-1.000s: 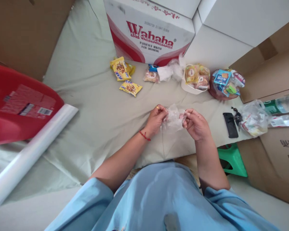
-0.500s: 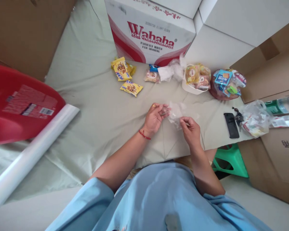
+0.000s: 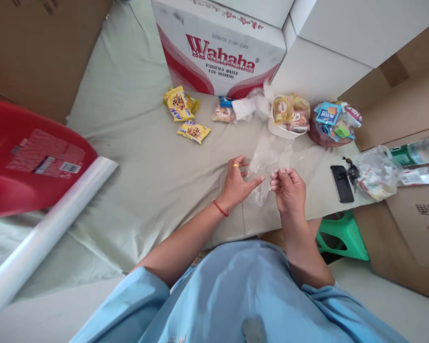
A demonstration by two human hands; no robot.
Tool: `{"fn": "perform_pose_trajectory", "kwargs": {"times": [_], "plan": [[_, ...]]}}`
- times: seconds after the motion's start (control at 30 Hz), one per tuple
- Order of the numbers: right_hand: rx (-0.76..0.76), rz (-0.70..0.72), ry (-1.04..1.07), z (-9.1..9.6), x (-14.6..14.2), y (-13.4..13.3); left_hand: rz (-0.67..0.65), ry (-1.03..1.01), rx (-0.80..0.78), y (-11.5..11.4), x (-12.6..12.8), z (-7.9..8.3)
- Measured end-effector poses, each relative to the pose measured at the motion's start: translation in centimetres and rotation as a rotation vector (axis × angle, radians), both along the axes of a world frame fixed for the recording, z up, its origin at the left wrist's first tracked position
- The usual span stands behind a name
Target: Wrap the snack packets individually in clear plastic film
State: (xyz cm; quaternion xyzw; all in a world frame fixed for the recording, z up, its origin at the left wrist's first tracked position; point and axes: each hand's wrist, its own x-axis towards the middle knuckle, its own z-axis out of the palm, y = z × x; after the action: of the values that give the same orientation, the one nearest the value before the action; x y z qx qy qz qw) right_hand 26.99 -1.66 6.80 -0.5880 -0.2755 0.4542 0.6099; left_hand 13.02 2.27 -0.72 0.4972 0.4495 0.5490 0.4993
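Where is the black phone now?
In the head view, the black phone lies toward the right, between the right hand and the crumpled bag.

Have opened out the clear plastic film point(image 3: 266, 157) from earlier crumpled bunch into longer, wider shape; have spread apart thumb and fingers of left hand point(image 3: 236, 185).

Clear, colourless plastic bag point(image 3: 266, 159) mid-frame; yellow biscuit packets point(image 3: 194, 132) with brown cookie prints and blue lettering, upper centre; white Wahaha carton point(image 3: 221, 59) with red swoops, top; green stool point(image 3: 355, 236), lower right.
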Motion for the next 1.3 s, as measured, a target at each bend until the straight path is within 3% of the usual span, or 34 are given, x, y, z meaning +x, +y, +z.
{"fn": "perform_pose_trajectory", "kwargs": {"times": [0.23,0.33,0.43,0.57,0.63,0.77,0.83,0.93,1.07,1.3], "plan": [[-0.085,-0.014,0.268,0.1,3.2,0.2,-0.003,-0.18,-0.341,1.5,-1.4,0.3],[-0.113,-0.037,0.276,-0.6,5.0,-0.2,0.059,-0.304,-0.441,1.5,-1.9,1.1],[-0.151,-0.015,0.232,-1.4,6.3,-0.6,0.098,-0.293,-0.472,0.9,-2.3,2.0],[-0.226,0.125,0.179,-1.6,7.4,-0.8,0.134,-0.355,-0.55,0.4,-4.1,3.2],[-0.278,0.25,0.21,-1.3,7.9,-0.7,0.076,-0.379,-0.577,0.5,-5.8,3.8],[-0.318,0.417,0.228,-0.8,8.5,0.1,-0.202,-0.243,-0.618,1.1,-10.4,4.6],[-0.314,0.445,0.17,-1.1,8.5,0.8,-0.195,-0.122,-0.647,1.4,-12.2,4.7],[-0.309,0.36,0.008,-2.2,8.0,1.9,0.005,0.019,-0.678,1.5,-13.2,4.5],[-0.338,0.255,-0.05,-3.5,6.4,2.3,0.1,0.053,-0.694,0.9,-12.0,4.1],[-0.316,0.363,0.021,-3.9,2.5,2.3,0.11,0.078,-0.61,0.8,-10.1,3.4]]}}
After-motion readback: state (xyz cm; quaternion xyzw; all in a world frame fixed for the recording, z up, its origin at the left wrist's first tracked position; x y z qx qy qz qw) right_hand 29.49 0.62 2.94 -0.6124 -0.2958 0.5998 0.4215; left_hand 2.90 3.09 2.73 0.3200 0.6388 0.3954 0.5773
